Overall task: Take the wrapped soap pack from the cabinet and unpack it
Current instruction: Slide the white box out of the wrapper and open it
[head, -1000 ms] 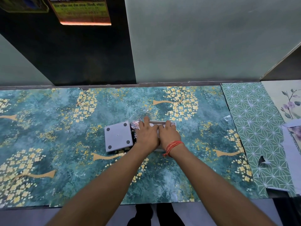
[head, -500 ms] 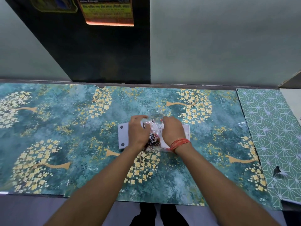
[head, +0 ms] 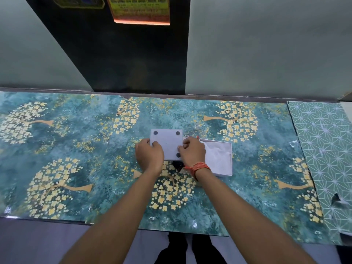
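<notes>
Head cam: I'd keep the grey box (head: 167, 144) steady mid-counter (head: 76, 134) w/ even grip both sides, left hand (head: 149, 156) & right hand (head: 192, 153) curled narrow on its edges, dark soap-pack wrapper (head: 178, 166) peeking below, white tray (head: 219, 159) just right

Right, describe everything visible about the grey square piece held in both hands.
The grey square piece looks like matte plastic, flat and roughly square with rounded corners. Three dark round pads show on its upturned face, two at the far corners and one at the near right; the near-left corner is hidden by the left hand. The right hand grips its right edge. It sits level over the floral table covering, just left of the open white box. Something dark pokes out beneath its near edge.
</notes>
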Available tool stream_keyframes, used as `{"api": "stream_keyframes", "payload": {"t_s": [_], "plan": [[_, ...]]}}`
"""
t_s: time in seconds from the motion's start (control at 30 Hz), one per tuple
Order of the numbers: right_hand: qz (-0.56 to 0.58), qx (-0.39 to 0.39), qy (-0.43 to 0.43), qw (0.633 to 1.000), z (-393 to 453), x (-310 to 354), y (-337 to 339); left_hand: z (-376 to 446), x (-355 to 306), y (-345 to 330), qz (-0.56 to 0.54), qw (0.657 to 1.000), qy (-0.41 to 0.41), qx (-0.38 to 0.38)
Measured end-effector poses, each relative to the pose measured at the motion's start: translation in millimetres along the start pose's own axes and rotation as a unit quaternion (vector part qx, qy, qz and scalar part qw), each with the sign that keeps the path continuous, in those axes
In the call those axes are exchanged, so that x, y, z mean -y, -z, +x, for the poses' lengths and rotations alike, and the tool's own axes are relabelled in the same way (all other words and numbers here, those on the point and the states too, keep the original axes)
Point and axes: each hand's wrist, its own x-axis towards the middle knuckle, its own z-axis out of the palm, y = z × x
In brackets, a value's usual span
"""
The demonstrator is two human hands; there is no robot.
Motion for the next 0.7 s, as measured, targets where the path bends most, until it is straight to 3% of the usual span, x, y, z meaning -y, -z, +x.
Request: {"api": "stream_keyframes", "payload": {"t_s": [0.07,0.13,0.33,0.7], "plan": [[0.07,-0.043,-0.018,0.996,-7.7,-6.4,26.3,-20.9,-12.9,-1.2,-0.044,0.997,-0.062,-0.01],[0.086,-0.067,-0.043,0.993,-13.6,-22.4,56.6,-44.3,-21.7,-13.1,-0.077,0.99,-0.109,0.035],[-0.031,-0.085,-0.134,0.987,-17.0,-79.1,106.9,-84.3,-13.3,-70.0,-0.018,0.961,-0.155,0.228],[-0.098,-0.025,-0.125,0.987,-4.5,-86.2,111.3,-78.0,-19.7,-66.1,0.073,0.951,-0.173,0.245]]}}
